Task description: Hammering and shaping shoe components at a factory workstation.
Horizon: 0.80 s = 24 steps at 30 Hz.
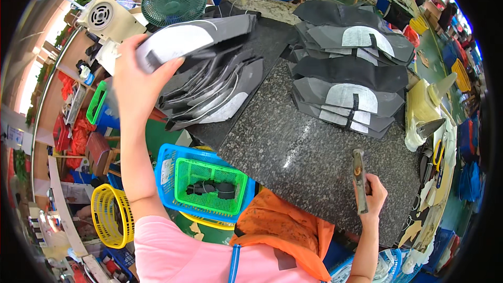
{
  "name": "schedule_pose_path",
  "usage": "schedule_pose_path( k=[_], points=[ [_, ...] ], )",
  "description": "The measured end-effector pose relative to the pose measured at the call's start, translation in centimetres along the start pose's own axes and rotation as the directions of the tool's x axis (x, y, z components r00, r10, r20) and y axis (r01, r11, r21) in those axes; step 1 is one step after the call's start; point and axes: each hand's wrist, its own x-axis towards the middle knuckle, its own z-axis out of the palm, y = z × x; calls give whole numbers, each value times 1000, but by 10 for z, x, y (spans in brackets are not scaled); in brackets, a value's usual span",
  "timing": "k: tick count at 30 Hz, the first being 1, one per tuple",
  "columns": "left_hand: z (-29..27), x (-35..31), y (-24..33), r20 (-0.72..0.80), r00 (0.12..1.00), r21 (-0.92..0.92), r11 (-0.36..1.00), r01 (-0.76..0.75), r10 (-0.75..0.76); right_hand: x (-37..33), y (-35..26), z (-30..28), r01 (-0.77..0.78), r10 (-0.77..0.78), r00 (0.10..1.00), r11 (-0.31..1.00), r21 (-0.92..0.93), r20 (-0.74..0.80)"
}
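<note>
My left hand (133, 76) is raised at the far left, its thumb and fingers closed on the end of a dark grey shoe-upper piece (183, 42) with a white patch. Motion blurs that piece slightly. Below it, a fanned pile of similar pieces (220, 94) lies on a black sheet. Down at the right, my right hand (374, 196) grips a hammer (360, 186) just above the dark granite slab (277, 141). Its handle is mostly hidden by my fingers. Two more overlapping piles, a nearer one (340, 91) and a farther one (351, 34), lie at the far right of the slab.
A cream glue pot (422, 105) stands at the slab's right edge, near yellow-handled scissors (438, 154). Below the slab's left edge, a green basket (209, 163) with black rolls sits in a blue basket (165, 160). A fan (174, 0) stands behind my left hand.
</note>
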Motion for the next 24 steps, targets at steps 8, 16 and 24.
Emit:
schedule_pose_path(
  k=[8, 16, 24],
  points=[
    [36, 42, -19, 272, 962, 159, 986, -38, -7, 90, -115, 114, 581, -603, 744, 797, 166, 289],
    [-2, 35, 57, 357, 920, 274, 924, -267, 160, 182, -233, 257, 765, -758, 549, 626, 153, 353],
    [-85, -67, 68, 58, 978, -148, 970, -191, 201, 217, -209, 251, 300, -415, 880, 863, 407, 231]
  ],
)
